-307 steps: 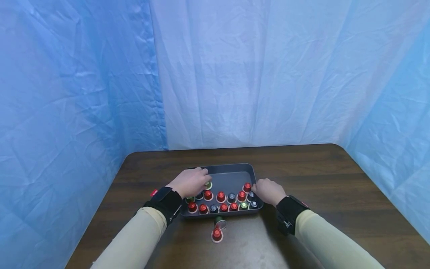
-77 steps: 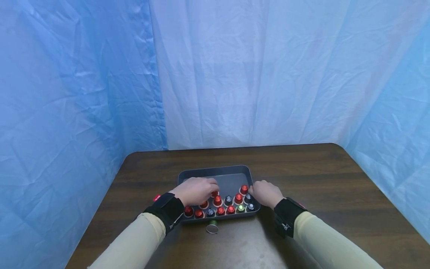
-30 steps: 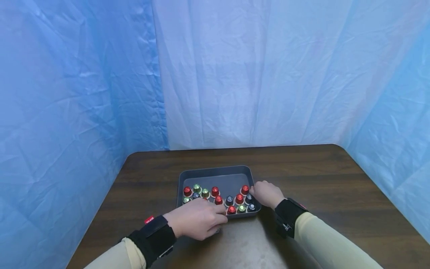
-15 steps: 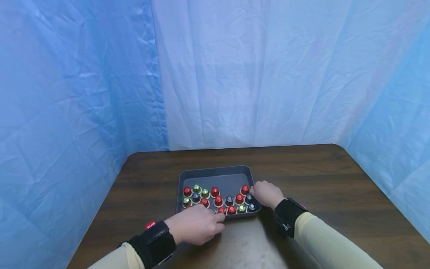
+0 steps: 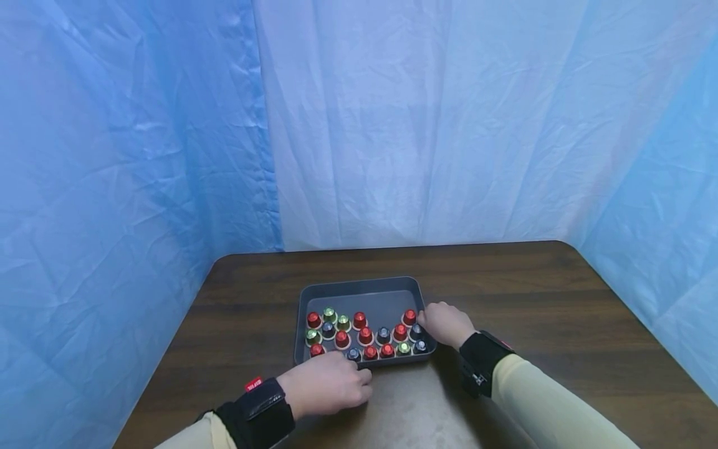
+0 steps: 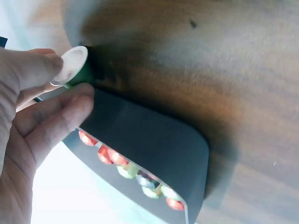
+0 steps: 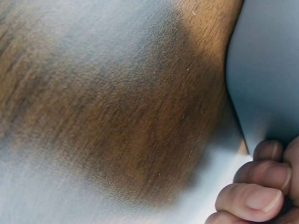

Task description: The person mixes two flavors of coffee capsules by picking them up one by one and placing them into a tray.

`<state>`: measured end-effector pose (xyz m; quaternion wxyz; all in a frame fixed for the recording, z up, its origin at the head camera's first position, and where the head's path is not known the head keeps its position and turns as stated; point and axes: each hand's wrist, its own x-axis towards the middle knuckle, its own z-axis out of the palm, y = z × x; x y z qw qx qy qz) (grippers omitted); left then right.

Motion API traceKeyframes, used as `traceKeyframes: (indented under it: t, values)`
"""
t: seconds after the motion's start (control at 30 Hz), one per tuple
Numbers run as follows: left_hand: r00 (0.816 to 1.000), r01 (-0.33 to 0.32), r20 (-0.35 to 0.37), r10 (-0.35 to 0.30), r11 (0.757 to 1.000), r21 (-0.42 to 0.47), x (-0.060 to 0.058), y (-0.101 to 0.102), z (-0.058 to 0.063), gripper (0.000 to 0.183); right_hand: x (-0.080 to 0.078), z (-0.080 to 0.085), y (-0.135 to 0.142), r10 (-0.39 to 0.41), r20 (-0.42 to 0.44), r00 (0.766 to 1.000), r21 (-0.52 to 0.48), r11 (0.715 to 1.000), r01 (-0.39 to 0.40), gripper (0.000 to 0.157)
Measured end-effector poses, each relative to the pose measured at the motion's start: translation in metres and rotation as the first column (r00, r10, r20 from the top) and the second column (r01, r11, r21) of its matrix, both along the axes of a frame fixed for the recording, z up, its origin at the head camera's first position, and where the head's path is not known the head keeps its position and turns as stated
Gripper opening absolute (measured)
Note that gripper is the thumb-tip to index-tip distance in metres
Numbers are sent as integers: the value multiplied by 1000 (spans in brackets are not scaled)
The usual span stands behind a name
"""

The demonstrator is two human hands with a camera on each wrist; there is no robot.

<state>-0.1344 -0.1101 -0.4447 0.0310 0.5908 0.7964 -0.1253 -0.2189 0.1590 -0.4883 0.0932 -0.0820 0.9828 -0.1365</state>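
Observation:
In front of the tray's near side, my left hand [image 5: 331, 385] is low over the table. The left wrist view shows its thumb and fingertips pinching a green coffee capsule [image 6: 74, 67], its pale foil lid facing the camera; in the head view the hand hides this capsule. A dark grey baking tray [image 5: 381, 302] holds red, green and dark blue coffee capsules standing lid down, gathered mostly in its near half. My right hand [image 5: 447, 324] grips the tray's right wall, fingers [image 7: 252, 200] curled beside it in the right wrist view.
The tray rests on a brown wooden table [image 5: 505, 274] with rounded far corners. Blue-white sheets [image 5: 426, 125] hang behind and on both sides. Inside the tray, the far strip is bare floor.
The left hand set a red capsule from the table into the tray, then came back over the near edge and took up the green capsule lying there. The right hand has stayed at the tray.

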Motion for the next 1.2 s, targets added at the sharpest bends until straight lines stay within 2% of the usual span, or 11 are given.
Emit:
traceKeyframes:
  t: [0.2,0.33,0.53,0.67,0.73,0.97,1.2]
  values:
    - [996,14,82,-17,999,41,0,-1,-3,32,1,1,0,-10,11,1000,-10,1000,10,35]
    - [994,25,102,-30,999,45,-1,-2,-5,36,1,2,0,-13,19,1000,-14,1000,13,34]
    - [996,56,63,-58,998,34,-2,0,-8,35,0,0,0,-6,14,1000,-6,1000,6,33]
    - [996,93,6,-93,994,57,-2,1,-9,32,0,0,0,1,6,1000,-2,1000,-1,33]
    - [995,96,12,-97,992,77,-2,1,-8,31,0,0,0,2,3,1000,-3,1000,-2,33]
    - [992,17,122,-41,982,190,-4,3,-2,29,-1,-1,0,7,-10,1000,5,1000,-6,33]
    - [992,-77,112,55,976,202,-11,5,13,41,0,0,0,2,-12,1000,7,1000,-2,33]
